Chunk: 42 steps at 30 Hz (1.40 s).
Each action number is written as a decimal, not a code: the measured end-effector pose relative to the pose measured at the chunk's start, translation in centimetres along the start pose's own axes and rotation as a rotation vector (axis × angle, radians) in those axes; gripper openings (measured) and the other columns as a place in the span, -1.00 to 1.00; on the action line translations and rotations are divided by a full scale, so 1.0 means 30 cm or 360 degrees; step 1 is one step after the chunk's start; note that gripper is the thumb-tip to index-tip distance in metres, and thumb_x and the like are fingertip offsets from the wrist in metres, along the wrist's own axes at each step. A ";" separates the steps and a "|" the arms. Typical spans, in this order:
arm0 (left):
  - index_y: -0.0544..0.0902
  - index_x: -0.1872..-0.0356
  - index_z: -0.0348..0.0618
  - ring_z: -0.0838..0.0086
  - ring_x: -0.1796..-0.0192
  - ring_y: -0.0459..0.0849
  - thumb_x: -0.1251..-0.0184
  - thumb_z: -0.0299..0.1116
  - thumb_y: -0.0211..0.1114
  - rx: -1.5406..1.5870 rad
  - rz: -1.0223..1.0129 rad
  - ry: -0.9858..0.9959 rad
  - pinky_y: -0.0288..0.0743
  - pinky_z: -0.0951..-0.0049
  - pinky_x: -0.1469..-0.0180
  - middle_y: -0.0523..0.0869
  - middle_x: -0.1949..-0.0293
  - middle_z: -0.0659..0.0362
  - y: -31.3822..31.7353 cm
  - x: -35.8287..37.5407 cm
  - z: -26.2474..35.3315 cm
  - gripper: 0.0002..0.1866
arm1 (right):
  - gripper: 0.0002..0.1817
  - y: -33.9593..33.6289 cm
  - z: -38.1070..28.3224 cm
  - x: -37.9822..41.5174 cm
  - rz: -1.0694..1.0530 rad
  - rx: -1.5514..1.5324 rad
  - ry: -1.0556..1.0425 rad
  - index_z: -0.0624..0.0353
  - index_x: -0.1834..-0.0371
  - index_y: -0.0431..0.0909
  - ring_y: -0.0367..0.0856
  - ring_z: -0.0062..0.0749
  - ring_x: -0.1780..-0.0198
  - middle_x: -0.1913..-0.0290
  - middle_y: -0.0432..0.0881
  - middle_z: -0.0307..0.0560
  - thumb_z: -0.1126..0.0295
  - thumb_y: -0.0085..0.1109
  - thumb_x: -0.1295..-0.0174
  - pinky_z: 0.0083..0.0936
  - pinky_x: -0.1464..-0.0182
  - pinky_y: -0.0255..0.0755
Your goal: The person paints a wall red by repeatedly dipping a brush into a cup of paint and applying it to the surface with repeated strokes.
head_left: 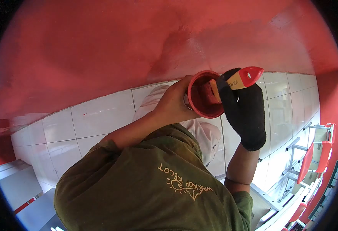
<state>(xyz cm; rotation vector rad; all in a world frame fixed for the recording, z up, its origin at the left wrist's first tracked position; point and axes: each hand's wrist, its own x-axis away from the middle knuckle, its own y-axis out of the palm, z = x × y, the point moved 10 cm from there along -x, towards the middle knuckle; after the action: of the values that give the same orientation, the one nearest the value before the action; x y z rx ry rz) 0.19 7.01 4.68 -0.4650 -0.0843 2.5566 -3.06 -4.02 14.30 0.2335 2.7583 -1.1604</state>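
Observation:
My bare left hand [175,101] is wrapped round the side of a round red paint container [192,101]. Its fingers are partly hidden behind the container. In a black glove, my right hand [246,111] grips a paintbrush [250,77] with a red-tipped wooden handle. The bristle end of the brush is inside the container, against its inner wall, and red paint coats the inside. Straight ahead stands a red wall [99,50] with darker, wet-looking patches.
White floor tiles [99,117] run along the foot of the wall. Metal-framed furniture with red seats [306,163] stands at the right. A grey flat-sided piece [16,183] is at the lower left. Light-coloured cloth [203,136] shows below the container.

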 end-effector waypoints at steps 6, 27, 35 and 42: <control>0.44 -0.14 -0.15 0.34 -0.04 0.63 0.25 -0.29 0.63 -0.0007 0.0009 0.0045 0.48 0.37 -0.08 0.62 0.01 0.07 0.004 -0.015 -0.009 -0.19 | -0.83 -0.053 0.028 0.005 0.0128 -0.0200 0.0007 0.26 0.22 0.55 0.59 -0.42 0.43 0.44 0.60 -0.08 0.36 0.13 -0.28 -0.52 0.39 0.42; 0.38 -0.17 -0.24 0.43 -0.10 0.57 0.18 -0.44 0.61 0.0082 -0.0113 -0.0019 0.48 0.35 -0.14 0.56 -0.08 0.09 0.026 -0.106 -0.002 -0.20 | -0.68 0.012 0.404 0.071 0.0641 -0.1819 0.0581 0.35 0.15 0.44 0.60 -0.32 0.55 0.52 0.57 0.02 0.23 -0.01 -0.37 -0.50 0.50 0.45; 0.45 -0.11 -0.26 0.43 -0.06 0.60 0.21 -0.47 0.61 0.0069 -0.0087 -0.0133 0.49 0.35 -0.12 0.61 -0.02 0.10 0.023 -0.144 -0.058 -0.26 | -0.64 -0.013 0.391 0.052 0.0645 -0.1754 0.0391 0.34 0.10 0.44 0.60 -0.30 0.52 0.45 0.60 0.05 0.19 0.01 -0.36 -0.45 0.44 0.50; 0.44 -0.13 -0.26 0.40 -0.07 0.60 0.19 -0.36 0.62 -0.0104 -0.0145 -0.0167 0.51 0.36 -0.10 0.61 -0.03 0.07 0.040 -0.172 -0.074 -0.23 | -0.62 0.062 0.462 0.045 0.0561 -0.2366 0.0542 0.33 0.04 0.41 0.61 -0.29 0.48 0.42 0.60 0.07 0.18 0.03 -0.35 -0.44 0.37 0.51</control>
<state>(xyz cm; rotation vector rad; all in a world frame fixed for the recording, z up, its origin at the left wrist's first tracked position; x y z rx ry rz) 4.48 3.25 4.01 -0.3433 -0.2230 2.4932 -3.06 -12.58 3.15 0.6595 2.8087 1.1260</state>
